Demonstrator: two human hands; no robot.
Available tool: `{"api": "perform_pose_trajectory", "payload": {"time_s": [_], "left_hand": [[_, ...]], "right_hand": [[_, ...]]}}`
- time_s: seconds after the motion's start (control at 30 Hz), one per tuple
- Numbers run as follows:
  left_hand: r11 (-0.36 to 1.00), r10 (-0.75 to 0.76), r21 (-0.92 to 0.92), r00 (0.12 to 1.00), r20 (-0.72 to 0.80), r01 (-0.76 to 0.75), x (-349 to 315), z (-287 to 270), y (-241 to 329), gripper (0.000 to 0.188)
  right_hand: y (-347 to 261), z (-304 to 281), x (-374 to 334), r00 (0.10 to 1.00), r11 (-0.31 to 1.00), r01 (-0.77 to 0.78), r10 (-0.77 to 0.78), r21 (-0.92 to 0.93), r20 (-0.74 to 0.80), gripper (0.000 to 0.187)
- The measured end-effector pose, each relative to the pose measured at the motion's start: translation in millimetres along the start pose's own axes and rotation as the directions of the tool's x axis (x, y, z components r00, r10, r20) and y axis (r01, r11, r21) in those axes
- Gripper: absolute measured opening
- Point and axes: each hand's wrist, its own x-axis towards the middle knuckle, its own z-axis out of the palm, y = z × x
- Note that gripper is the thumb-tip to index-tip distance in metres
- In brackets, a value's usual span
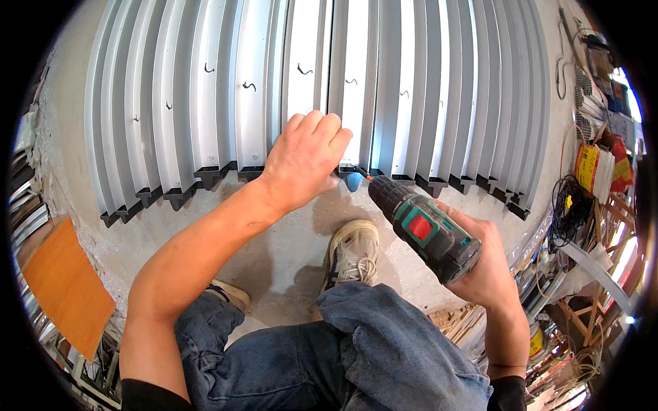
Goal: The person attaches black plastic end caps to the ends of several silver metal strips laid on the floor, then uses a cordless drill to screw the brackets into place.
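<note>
My right hand (pixel 483 264) is wrapped round a cordless drill (pixel 425 229), dark with green trim and a red patch. Its chuck and bit point up and left, and the tip reaches the near end of a metal profile (pixel 355 82) in the middle of the row. My left hand (pixel 308 161) is closed over the ends of the profiles just left of the bit, knuckles up; its fingertips are hidden. Black end caps (pixel 211 175) sit on the near ends of the profiles. A small blue spot (pixel 354 181) shows under the bit.
Long silver profiles lie side by side, several with black pen marks. My shoe (pixel 353 250) stands on the concrete floor (pixel 288 267) below them. An orange-brown board (pixel 68 288) leans at the left. Cables (pixel 572 205), packages and wooden scraps crowd the right side.
</note>
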Motion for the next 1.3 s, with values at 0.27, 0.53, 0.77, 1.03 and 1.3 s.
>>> {"api": "perform_pose_trajectory", "payload": {"time_s": [0.27,0.53,0.77,1.03,1.3], "left_hand": [[1.000,-0.004,-0.004,0.998,-0.067,0.004,0,5,-3,0.071],[0.999,-0.007,-0.041,0.997,-0.071,0.004,-2,6,-5,0.068],[0.999,-0.011,-0.037,0.996,-0.085,0.008,-6,14,-4,0.057],[0.998,-0.011,-0.064,0.998,-0.062,0.007,-5,4,-4,0.060],[1.000,-0.023,-0.018,0.998,-0.063,0.022,-6,-3,1,0.070]], "right_hand": [[-38,-12,20,0.992,0.986,-0.048,0.065,-0.159,0.106,0.074],[-86,-21,61,0.957,0.842,0.054,0.109,-0.536,0.268,0.069],[-83,-18,69,0.950,0.837,0.065,0.114,-0.544,0.289,0.069],[-70,-17,71,0.973,0.888,0.057,0.053,-0.456,0.223,0.064],[-69,-15,61,0.983,0.852,0.099,-0.005,-0.515,0.182,0.065]]}}
